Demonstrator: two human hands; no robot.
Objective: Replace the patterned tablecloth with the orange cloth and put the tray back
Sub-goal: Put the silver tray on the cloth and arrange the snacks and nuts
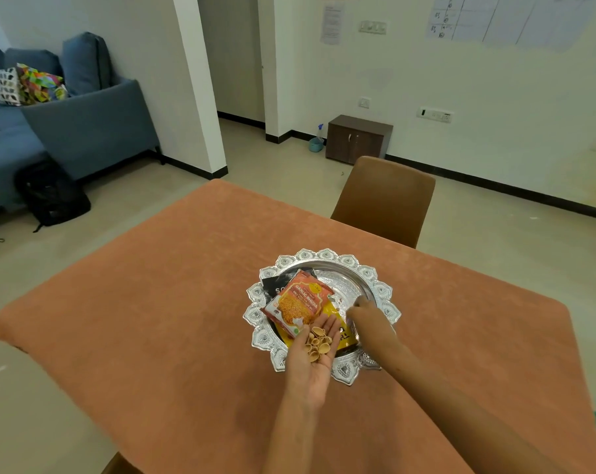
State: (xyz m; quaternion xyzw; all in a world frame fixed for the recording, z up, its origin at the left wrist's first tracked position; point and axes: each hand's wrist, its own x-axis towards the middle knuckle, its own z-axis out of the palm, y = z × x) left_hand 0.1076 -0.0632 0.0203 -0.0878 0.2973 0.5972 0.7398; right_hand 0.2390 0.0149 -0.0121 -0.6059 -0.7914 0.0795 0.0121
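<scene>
— What is the person wearing on the arms?
— Nothing that shows: both forearms are bare up to the frame edge, no sleeves in view.
— And the left hand (309,359) and right hand (360,311)?
— Bare too, with no gloves.

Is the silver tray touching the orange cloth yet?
Touching. The head view shows the silver tray sitting flat on the orange cloth, its scalloped rim meeting the fabric.

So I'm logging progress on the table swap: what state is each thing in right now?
orange cloth: spread over the table
silver tray: resting on the cloth, holding snack packets
Garlic Bhujia packet: lying on top of the other packets
left hand: palm up, cupping small shells
right hand: reaching into the tray, fingers unclear
</scene>
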